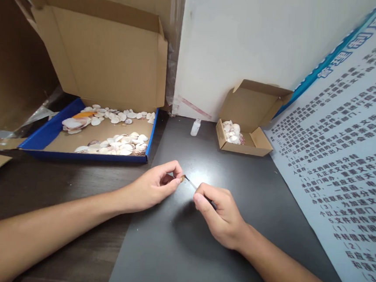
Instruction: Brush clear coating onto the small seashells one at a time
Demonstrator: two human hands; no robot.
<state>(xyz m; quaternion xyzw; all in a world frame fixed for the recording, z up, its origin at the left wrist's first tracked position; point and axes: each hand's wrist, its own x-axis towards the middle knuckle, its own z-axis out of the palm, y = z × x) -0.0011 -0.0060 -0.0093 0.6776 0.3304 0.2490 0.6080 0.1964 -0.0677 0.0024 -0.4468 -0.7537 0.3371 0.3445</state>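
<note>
My left hand pinches a small brownish shell between thumb and forefinger, just above the dark grey mat. In my right hand is a thin brush with a dark handle, held like a pen. The brush's dark tip points left and meets the edge of the shell, or lies very close to it. Most of the shell is hidden by the fingers. Beyond both hands a small clear bottle with whitish contents stands upright on the mat.
At the left, a blue-sided cardboard box with its lid raised holds many shells. A smaller open carton with white shells stands at the back right. A printed board leans along the right side.
</note>
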